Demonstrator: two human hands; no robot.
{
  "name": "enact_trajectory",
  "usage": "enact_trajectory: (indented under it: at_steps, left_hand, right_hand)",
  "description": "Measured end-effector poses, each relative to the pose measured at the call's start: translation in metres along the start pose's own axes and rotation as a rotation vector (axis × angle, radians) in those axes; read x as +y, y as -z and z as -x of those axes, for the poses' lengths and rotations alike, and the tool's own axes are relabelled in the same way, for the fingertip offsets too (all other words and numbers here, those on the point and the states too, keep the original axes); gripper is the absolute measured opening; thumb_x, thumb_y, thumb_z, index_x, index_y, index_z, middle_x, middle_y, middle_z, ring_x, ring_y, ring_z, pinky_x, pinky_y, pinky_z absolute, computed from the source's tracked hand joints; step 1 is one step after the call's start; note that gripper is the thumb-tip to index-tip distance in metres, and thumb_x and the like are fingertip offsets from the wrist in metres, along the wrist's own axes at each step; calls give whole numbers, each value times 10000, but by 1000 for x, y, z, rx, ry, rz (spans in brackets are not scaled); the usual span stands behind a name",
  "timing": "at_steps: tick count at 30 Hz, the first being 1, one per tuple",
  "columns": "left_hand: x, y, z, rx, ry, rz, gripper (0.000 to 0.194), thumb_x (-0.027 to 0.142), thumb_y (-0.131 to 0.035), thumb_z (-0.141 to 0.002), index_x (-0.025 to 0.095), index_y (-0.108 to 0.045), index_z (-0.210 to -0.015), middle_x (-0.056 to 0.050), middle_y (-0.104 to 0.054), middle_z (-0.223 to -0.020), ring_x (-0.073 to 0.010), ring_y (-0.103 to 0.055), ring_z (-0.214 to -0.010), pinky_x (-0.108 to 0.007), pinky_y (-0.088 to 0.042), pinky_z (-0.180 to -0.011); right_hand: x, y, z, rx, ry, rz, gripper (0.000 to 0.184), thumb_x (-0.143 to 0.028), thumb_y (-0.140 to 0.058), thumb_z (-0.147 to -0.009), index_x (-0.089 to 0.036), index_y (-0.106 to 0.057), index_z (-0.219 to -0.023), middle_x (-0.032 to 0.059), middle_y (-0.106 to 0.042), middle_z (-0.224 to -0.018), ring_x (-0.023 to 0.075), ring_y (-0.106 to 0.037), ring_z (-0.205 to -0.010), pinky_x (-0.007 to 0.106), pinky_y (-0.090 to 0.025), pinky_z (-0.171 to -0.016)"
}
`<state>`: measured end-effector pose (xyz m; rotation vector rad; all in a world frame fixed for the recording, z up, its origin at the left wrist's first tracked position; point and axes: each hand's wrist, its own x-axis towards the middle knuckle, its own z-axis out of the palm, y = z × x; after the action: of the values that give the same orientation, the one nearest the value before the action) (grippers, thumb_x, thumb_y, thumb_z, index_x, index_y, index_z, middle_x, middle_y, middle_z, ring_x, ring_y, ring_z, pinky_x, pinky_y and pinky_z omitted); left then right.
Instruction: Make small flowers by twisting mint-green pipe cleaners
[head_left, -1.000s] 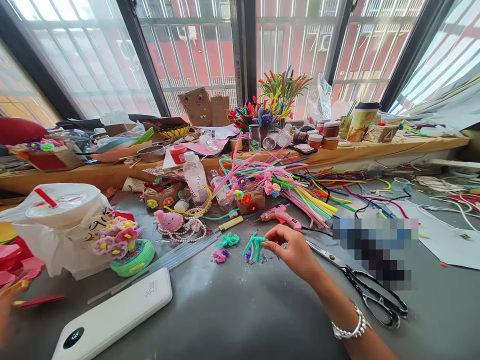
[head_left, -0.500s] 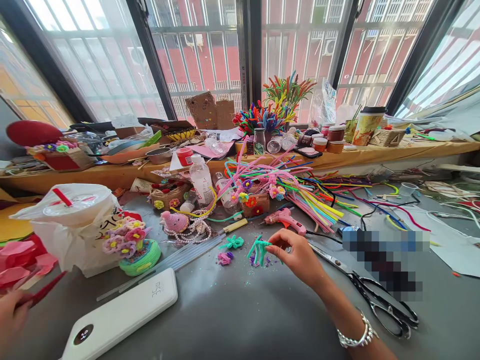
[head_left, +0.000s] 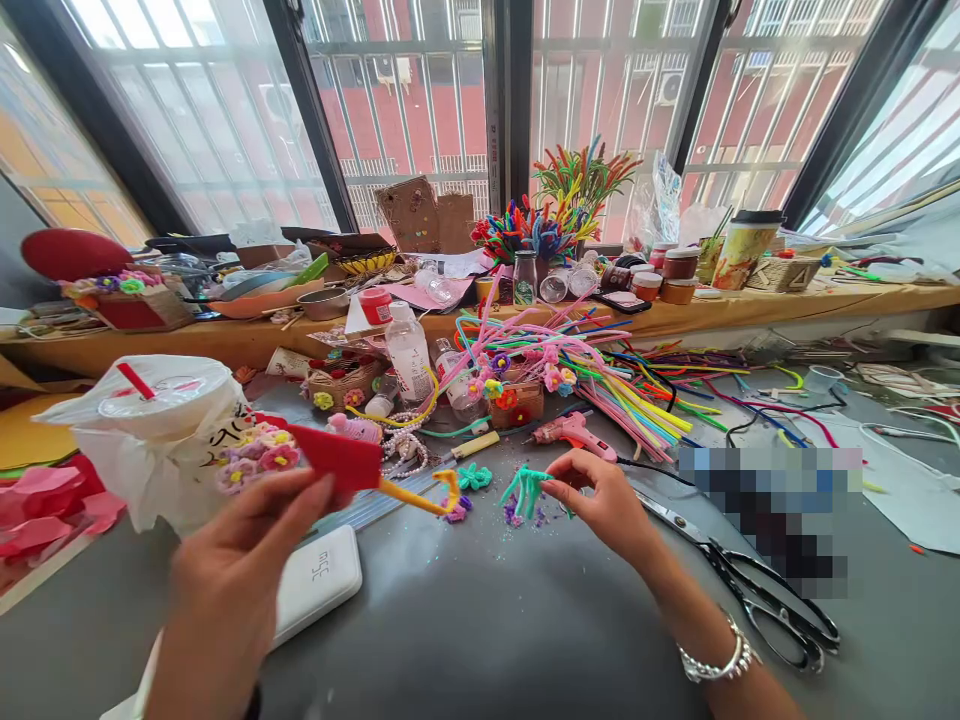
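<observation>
My left hand is closed, pinching a flat red piece that looks like stiff paper or felt. From its right end sticks out a yellow pipe cleaner, its tip bent into a hook. Between thumb and fingers my right hand grips a teal pipe-cleaner piece with several strands hanging down. Just below that piece lie purple bits on the grey table. A teal pipe-cleaner flower and a small pink-purple piece, partly covered by the yellow hook, lie between my hands.
Black-handled scissors lie to the right, near a pink glue gun. A white power bank sits partly behind my left forearm. Pipe cleaners are heaped at the back, beside bottles. A bagged drink cup stands at left.
My left hand has come in from the far left edge towards the middle with the red piece, and the yellow pipe cleaner now shows. The right hand still grips the teal piece, nearly unmoved.
</observation>
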<state>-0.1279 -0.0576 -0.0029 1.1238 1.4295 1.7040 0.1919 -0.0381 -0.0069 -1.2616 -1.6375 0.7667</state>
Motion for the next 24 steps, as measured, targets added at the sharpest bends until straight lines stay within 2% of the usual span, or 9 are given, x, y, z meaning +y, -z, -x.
enact_trajectory:
  at_steps: [2, 3, 6, 8, 10, 14, 18, 21, 24]
  left_hand:
    - [42, -52, 0, -155, 127, 142, 268, 266, -718, -532, 154, -629, -759, 17, -675, -697, -119, -617, -642, -200, -500, -645]
    - [53, -71, 2, -188, 163, 193, 252, 262, -735, -497, 152, -630, -698, 30, -665, -627, -102, -602, -561, -189, -500, -597]
    - [56, -97, 9, -273, 238, 245, 241, 267, -729, -501, 150, -636, -690, 16, -666, -636, -112, -601, -543, -207, -505, -576]
    - [46, -100, 12, -308, 266, 287, 226, 257, -717, -531, 154, -633, -714, 11, -668, -663, -105, -602, -561, -198, -502, -588]
    - [37, -101, 13, -339, 274, 317, 206, 253, -700, -566, 159, -625, -733, 10, -666, -671, -102, -604, -565, -194, -498, -583]
    - [33, -103, 15, -389, 251, 327, 182, 259, -675, -609, 186, -618, -766, 18, -662, -670, -113, -614, -586, -200, -496, -575]
    - [33, -101, 20, -503, 216, 362, 166, 250, -663, -629, 186, -638, -780, -28, -679, -802, -167, -628, -756, -252, -498, -704]
    - [34, -96, 24, -576, 135, 345, 225, 364, -569, -701, 158, -653, -733, -78, -665, -865, -213, -605, -842, -292, -494, -726]
    - [34, -94, 28, -519, 49, 204, 280, 396, -538, -714, 148, -624, -614, -85, -658, -826, -214, -598, -832, -273, -495, -691]
  right_hand:
    - [-2, 5, 0, -88, -36, -148, 204, -361, -579, -709, -160, -578, -746, 18, -578, -710, 133, -537, -645, 241, -428, -582]
    - [-4, 8, 1, -150, -50, -239, 203, -359, -592, -697, -160, -575, -737, 22, -583, -747, 132, -542, -662, 238, -431, -587]
    - [-8, 11, 5, -364, -78, -477, 186, -335, -626, -667, -159, -574, -699, 60, -566, -998, 143, -560, -762, 247, -447, -640]
    - [-11, 8, 8, -462, -86, -559, 169, -307, -650, -647, -159, -587, -696, 74, -516, -1123, 156, -567, -809, 262, -451, -669]
    - [-12, 2, 9, -488, -101, -594, 159, -293, -657, -642, -160, -599, -708, 78, -475, -1189, 168, -571, -841, 271, -450, -689]
    - [-11, -5, 8, -395, -151, -631, 176, -319, -649, -653, -162, -600, -715, 77, -431, -1250, 188, -563, -911, 292, -436, -748]
    - [-10, -4, 6, -339, -148, -690, 182, -327, -658, -646, -170, -598, -715, 75, -404, -1279, 215, -535, -991, 322, -413, -804]
    - [-10, -1, 6, -305, -149, -692, 161, -316, -645, -667, -173, -585, -710, 70, -355, -1315, 234, -521, -1017, 337, -414, -804]
    - [-11, 0, 6, -255, -144, -663, 160, -319, -634, -678, -176, -569, -705, 69, -354, -1318, 238, -496, -1045, 334, -410, -803]
